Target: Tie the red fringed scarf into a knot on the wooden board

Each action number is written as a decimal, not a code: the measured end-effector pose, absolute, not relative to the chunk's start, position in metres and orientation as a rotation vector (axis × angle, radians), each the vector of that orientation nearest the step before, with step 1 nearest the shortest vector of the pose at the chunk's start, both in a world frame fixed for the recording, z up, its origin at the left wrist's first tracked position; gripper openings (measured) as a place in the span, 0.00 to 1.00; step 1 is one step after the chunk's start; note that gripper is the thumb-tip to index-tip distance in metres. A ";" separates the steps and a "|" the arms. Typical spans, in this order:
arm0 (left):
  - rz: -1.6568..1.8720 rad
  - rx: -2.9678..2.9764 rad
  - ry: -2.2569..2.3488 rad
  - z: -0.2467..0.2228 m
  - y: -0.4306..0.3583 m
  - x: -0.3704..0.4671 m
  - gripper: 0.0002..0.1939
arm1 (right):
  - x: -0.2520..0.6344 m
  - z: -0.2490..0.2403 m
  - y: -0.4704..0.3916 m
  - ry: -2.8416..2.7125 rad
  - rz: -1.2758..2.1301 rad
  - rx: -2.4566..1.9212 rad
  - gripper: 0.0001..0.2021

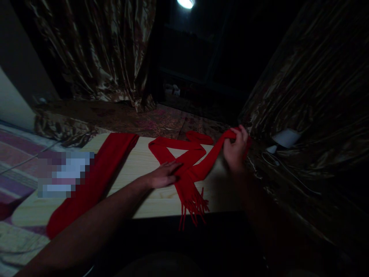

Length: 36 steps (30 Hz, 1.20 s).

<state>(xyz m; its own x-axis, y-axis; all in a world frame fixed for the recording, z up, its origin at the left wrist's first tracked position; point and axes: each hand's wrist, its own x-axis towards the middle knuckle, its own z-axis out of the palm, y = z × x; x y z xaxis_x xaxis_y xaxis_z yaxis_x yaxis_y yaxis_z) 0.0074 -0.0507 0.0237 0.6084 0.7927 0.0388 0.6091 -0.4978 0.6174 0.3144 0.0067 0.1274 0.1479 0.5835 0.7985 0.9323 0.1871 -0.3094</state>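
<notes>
Hands on red scarf (188,161), both at far half of wooden table (144,161).

Left hand (164,175): open, palm down, fingers extended, pressed flat on crossing point of scarf strands. Forearm entering from lower left.

Right hand (235,150): closed, fingers curled around raised scarf section at right table edge; gripped fabric lifted clear of surface.

Scarf layout: narrow, folded in zigzag across tabletop; one strand running from right hand diagonally down to left hand; fringed end (194,207) hanging over near table edge.

Second red cloth (98,177): wider, laid diagonally on left part of table, apart from scarf.

Surroundings: patterned shiny curtains (95,50) behind and to right; white objects with cable (284,140) right of table; striped fabric (17,154) at far left; lamp (186,4) overhead. Scene dim.
</notes>
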 end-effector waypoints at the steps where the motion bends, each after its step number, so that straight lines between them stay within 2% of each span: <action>1: 0.549 2.169 1.081 0.021 -0.050 0.009 0.35 | 0.297 0.133 0.003 -1.590 -0.510 -1.448 0.23; 5: 1.049 1.712 0.940 0.010 -0.047 0.014 0.30 | 0.231 0.142 -0.011 -1.880 -0.447 -1.296 0.18; 8: 1.220 1.600 0.991 0.008 -0.045 0.015 0.29 | 0.194 0.132 -0.013 -2.093 -0.402 -1.286 0.13; 12: 1.237 1.692 1.198 0.009 -0.043 0.013 0.18 | 0.165 0.111 -0.003 -2.252 -0.384 -1.302 0.11; 18: 1.263 1.629 1.310 0.005 -0.038 0.014 0.22 | 0.155 0.095 0.012 -2.207 -0.384 -1.349 0.13; 23: 1.223 1.807 1.463 0.002 -0.038 0.013 0.14 | 0.161 0.088 0.013 -2.254 -0.364 -1.406 0.12; 27: 1.090 1.952 1.468 0.006 -0.043 0.013 0.11 | 0.173 0.075 0.013 -2.284 -0.097 -1.546 0.10; 29: 1.077 1.961 1.469 0.007 -0.045 0.014 0.13 | 0.180 0.066 0.014 -2.280 0.062 -1.530 0.09; 34: 1.155 1.794 1.524 0.003 -0.039 0.016 0.31 | 0.190 0.046 0.015 -2.195 0.469 -1.286 0.12; 36: 1.190 1.789 1.523 0.000 -0.034 0.015 0.32 | 0.193 0.045 0.012 -2.202 0.581 -1.165 0.14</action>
<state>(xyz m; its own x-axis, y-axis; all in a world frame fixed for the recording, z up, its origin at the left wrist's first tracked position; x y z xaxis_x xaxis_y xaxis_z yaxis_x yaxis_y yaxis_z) 0.0147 -0.0345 0.0004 -0.0096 0.9559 0.2936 0.5163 -0.2468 0.8201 0.1932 0.0124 0.0446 -0.4536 0.8445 0.2848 0.5942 0.5248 -0.6095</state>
